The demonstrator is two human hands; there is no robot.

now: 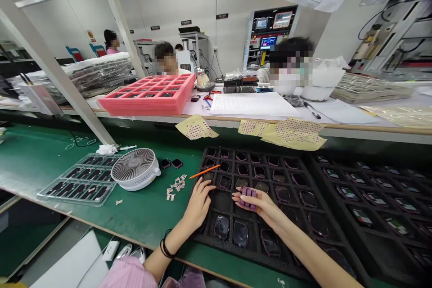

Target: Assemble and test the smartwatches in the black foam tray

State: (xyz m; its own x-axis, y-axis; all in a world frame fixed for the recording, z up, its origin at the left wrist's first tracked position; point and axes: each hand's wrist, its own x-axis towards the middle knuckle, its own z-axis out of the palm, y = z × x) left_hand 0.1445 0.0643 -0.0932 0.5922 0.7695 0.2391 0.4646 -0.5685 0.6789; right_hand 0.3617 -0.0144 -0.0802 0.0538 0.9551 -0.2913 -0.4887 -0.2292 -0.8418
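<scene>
My right hand [256, 204] is closed around several purple watch frames [249, 198], stacked side by side between thumb and fingers, above the middle of a black foam tray [232, 201]. Dark-faced watch cases [282, 194] with purplish rims sit in many of its pockets. My left hand [200, 198] lies over the tray's left edge, fingers loosely stretched toward a pocket; whether the fingertips touch a case there I cannot tell. Just beyond those fingers, an orange stick [204, 171] lies across the tray's edge.
Small white tabs [176, 185], two watch cases [177, 163], a white fan [135, 168] and a clear plastic tray [83, 180] are on the green bench at left. A second black tray [380, 243] stands at right. The shelf ahead carries a pink foam tray [145, 105] and papers [251, 104].
</scene>
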